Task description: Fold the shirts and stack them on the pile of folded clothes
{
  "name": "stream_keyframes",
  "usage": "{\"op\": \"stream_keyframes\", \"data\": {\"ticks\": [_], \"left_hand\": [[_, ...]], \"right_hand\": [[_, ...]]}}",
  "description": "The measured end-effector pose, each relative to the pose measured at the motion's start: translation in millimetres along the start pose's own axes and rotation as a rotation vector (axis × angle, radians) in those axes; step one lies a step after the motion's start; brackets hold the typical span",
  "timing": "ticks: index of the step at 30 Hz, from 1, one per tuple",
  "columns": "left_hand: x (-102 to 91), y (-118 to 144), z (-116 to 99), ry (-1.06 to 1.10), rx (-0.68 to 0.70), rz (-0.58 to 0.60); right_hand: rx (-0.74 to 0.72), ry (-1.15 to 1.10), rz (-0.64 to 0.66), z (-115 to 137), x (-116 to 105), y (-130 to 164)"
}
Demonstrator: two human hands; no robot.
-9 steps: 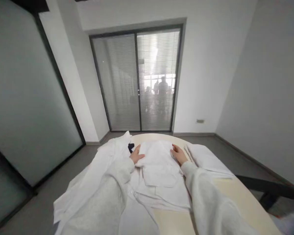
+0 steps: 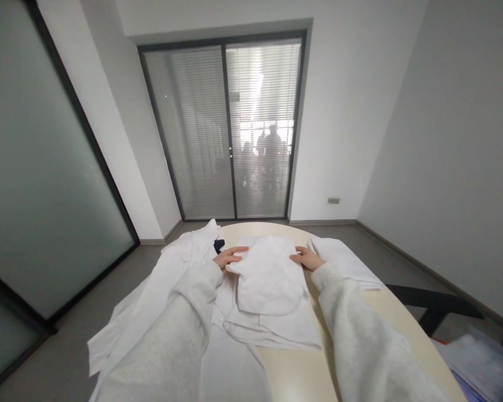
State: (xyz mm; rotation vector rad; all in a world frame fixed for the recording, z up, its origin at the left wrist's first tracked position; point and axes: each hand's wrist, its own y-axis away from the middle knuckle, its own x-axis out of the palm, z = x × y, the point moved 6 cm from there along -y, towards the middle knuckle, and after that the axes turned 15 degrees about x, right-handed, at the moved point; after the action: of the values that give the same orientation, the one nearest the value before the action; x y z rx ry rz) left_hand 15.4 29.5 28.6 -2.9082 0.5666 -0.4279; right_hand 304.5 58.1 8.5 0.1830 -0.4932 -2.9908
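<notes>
left hand flat, fingers spread on folded white garment at its 9 o'clock edge | right hand pinching its 3 o'clock edge | garment mid-table, atop white clothes pile

White walls, grey floor, a blind-covered glass door letting in daylight, and frosted glass partition.
</notes>
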Motion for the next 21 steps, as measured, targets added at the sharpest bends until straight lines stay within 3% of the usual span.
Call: {"op": "stream_keyframes", "data": {"ticks": [6,11,14,17,21], "left_hand": [[5.3,15,0,-0.021,-0.217,0.237],[6.7,30,16,-0.188,-0.39,0.382],[9.5,32,12,-0.283,-0.381,0.335],[13.2,33,4,-0.276,-0.354,0.218],[17.9,40,-1,-0.257,-0.398,0.139]], "right_hand": [[0.046,-0.087,0.235,8,14,36],[0.163,0.108,0.212,-11,14,36],[0.201,0.143,0.153,-17,13,37],[0.262,0.022,0.111,-26,12,51],[0.297,-0.113,0.243,-42,22,90]]}}
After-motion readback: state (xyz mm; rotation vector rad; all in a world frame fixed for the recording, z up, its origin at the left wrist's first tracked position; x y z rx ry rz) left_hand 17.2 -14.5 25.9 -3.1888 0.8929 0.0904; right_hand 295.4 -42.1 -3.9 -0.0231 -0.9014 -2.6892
